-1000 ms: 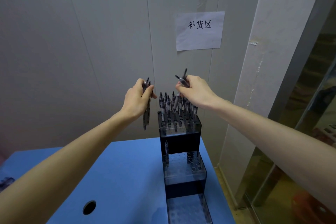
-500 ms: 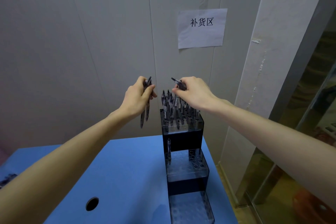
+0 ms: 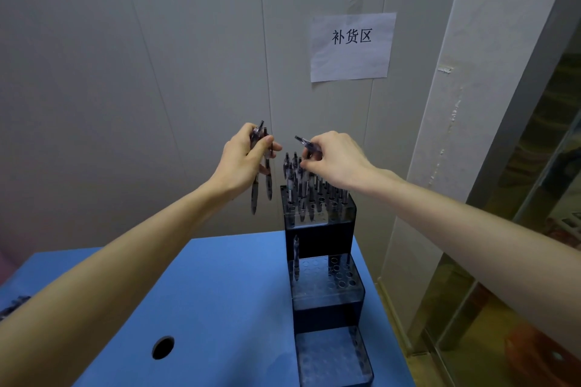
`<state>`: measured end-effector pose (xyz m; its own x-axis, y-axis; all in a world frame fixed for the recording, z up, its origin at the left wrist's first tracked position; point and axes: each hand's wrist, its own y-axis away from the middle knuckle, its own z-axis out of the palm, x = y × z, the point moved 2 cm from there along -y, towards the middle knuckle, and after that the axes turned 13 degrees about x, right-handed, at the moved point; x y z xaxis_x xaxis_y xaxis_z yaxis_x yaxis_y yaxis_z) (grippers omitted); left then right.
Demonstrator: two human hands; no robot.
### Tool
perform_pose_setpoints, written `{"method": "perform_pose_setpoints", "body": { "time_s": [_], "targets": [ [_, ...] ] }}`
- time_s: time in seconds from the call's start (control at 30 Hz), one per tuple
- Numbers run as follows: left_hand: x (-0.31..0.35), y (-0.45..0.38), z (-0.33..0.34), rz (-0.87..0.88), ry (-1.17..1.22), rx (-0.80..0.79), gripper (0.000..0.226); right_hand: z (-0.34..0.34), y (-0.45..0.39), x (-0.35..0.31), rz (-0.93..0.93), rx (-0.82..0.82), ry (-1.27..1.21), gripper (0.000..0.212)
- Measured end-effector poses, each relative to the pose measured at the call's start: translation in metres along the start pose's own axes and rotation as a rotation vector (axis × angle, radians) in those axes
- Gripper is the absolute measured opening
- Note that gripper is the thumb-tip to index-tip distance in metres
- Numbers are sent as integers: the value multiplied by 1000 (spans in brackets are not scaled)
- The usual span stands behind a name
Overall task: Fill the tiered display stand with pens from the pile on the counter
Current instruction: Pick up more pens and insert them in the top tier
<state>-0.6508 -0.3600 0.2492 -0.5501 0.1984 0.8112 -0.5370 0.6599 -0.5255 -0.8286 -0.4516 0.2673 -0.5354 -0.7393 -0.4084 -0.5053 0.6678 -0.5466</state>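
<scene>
1. Tiered display stand [image 3: 320, 229] sits at the far right of the blue counter [image 3: 220, 292], its right side close to the counter's right edge. Top tier is mostly loaded with upright pens [image 3: 300, 185]; the middle tier holds one pen [image 3: 296, 258] at its left, and the bottom tier looks bare.
2. Right hand [image 3: 338, 160] hovers over the top tier, fingers curled and pinching a single pen [image 3: 304, 142] that lies tilted, near horizontal.
3. Left hand [image 3: 243, 160] is just left of the stand, fingers and thumb clamped on a small bundle of spare pens [image 3: 261, 179] hanging tip-down.
4. Step in hand, judging by pose: seat that single pen. Best done by rotating it upright first, then lowering it straight into a free hole so it does not knock its neighbours.
5. Room: the wall is right behind the stand, so the approach is from above. Open counter lies to the left; the drop-off is on the right.
6. The pile is barely visible at the counter's far left edge [image 3: 14, 308].
</scene>
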Motion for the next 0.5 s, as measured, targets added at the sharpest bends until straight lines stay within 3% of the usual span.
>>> {"method": "perform_pose_setpoints", "body": {
  "time_s": [0.3, 0.5],
  "targets": [
    [4, -2, 5, 37, -193, 62, 14, -1, -3, -2, 28, -59, -4, 27],
    [3, -5, 11, -17, -74, 59, 15, -12, -2, 7, 56, -40, -56, 12]
  ]
}}
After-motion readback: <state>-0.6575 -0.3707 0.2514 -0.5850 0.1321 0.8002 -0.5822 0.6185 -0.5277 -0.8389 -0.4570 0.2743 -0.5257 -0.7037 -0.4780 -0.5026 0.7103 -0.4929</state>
